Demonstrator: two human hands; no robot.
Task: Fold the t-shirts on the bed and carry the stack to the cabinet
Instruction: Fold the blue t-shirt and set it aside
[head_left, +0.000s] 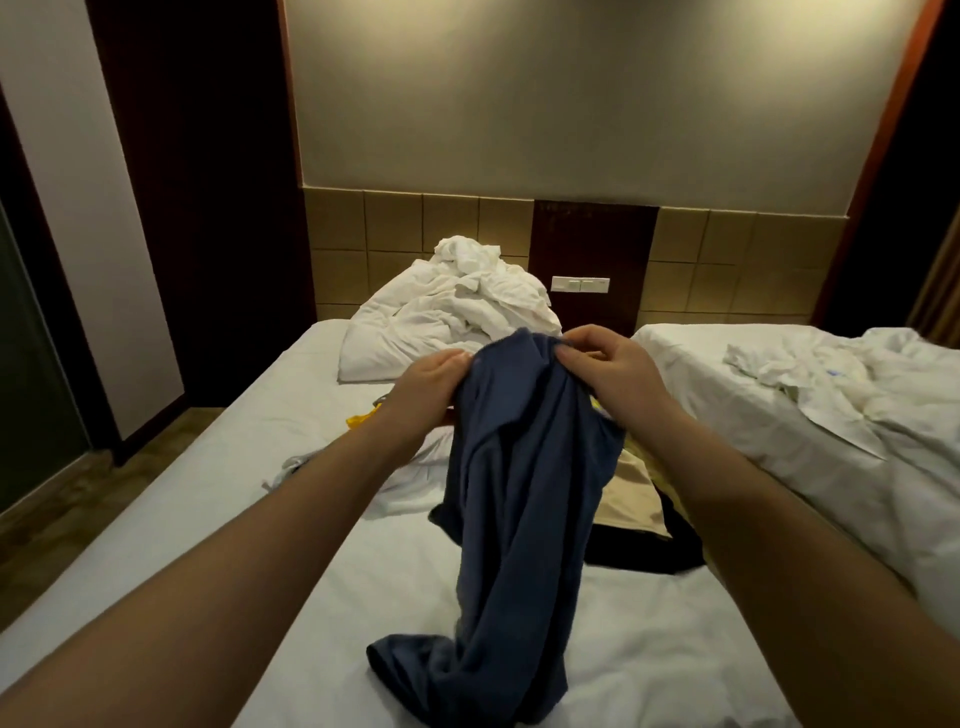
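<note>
Both hands, the left hand (434, 384) and right hand (605, 366), are pinching the limp, light blue t-shirt (519, 493) at mid-frame, its tail dragging on the bed (208, 467); shoulder seams look the best hold.

**Counting What I See**

I have two hands up: my left hand (434, 384) and my right hand (605, 366). I see two beds: one bed (208, 467) under me, another bed (779, 441) at 3 o'clock. One blue shirt (519, 493) hangs. One pile of white bedding (452, 312) sits at 12 o'clock.
</note>
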